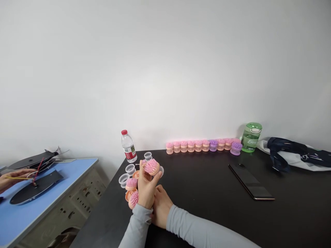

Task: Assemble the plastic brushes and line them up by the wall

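Pinching pink brush [152,166] in left hand [146,187], above curled right hand [162,208]; cannot tell right's grip.

Seemingly a small assembly workshop: against a white wall [165,69], a black table [201,199] bears lined-up pink and purple bristled pieces [190,146] and loose clear rings [124,185]; over a neighbouring blue table [77,167], another person's hand [15,177] is at coloured wires [39,168] on a black panel [33,194]

The single head-worn camera is looking forward and down from the near side of the black bench [207,182], viewing the hands [146,190] from behind and above, with the pale wall [181,69] filling the far background and a blue tabletop [74,168] showing at left.
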### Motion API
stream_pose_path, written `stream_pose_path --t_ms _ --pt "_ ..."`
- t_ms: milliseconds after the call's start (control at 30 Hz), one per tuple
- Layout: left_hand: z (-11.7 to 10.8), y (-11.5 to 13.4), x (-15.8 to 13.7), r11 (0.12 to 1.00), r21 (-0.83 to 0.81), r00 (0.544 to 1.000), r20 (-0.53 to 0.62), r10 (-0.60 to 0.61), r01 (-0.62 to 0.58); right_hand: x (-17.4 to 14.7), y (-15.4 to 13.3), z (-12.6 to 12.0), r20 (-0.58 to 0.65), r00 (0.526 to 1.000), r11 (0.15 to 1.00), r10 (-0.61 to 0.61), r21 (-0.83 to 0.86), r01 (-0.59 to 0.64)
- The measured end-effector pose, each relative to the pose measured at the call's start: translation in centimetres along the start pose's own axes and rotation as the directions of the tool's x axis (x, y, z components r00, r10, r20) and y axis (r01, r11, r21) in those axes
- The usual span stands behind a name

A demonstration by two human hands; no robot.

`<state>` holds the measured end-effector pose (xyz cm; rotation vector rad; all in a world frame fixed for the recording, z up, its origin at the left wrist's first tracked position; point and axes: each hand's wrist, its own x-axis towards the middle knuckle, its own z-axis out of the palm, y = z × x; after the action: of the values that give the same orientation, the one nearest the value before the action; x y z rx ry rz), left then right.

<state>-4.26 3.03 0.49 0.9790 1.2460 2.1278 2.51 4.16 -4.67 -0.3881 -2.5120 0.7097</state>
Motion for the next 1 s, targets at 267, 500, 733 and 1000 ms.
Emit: stream_pose_path --t_ms 267,500,733,1000 --pt "1.6 -1.8 -2.0 0.981 -0.057 0.974 0.143 -0.177 0.187 -6.5 4.5 -6.4 -0.166 0.958 0.972 0.234 0.046 -0.23" --pt "3.6 -2.5 -5.2 0.931 -0.033 0.891 0.304 -0.337 0.363 -11.2 5.9 -11.8 -0.281 0.897 0.94 0.341 0.101 -0.326" --pt "4.2 -2.9 -6.0 0.886 0.015 0.821 0.369 -0.435 0.463 -12.0 4.3 -12.3 -0.307 0.864 0.917 0.399 0.153 -0.369" --pt "4.5 -2.7 -6.5 0.861 0.004 0.799 0.37 -0.473 0.508 -12.4 4.2 -11.8 -0.468 0.857 0.974 0.216 0.047 -0.22"
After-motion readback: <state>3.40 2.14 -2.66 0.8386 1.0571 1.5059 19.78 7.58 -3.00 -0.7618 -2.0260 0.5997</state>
